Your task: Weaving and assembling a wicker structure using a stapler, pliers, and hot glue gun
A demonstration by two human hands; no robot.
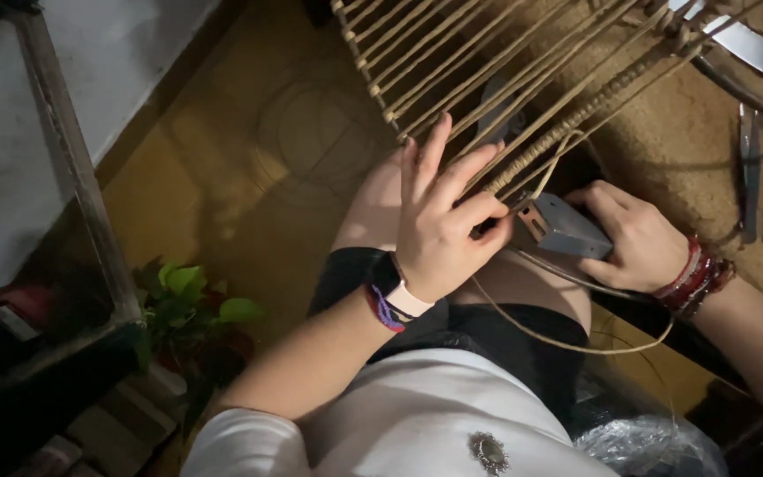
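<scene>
Dim room, yellow floor (pixel 222 185); my left hand (pixel 439 225) pinches a cord (pixel 523 168) of the woven frame (pixel 452 53); my right hand (pixel 633 238), grip closed, holds a grey metal block (pixel 567 230).

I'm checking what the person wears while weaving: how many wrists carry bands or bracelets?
2. The left wrist carries a watch-like band and a purple woven bracelet; the right wrist carries stacked red bracelets. Nothing else shows on either forearm.
</scene>
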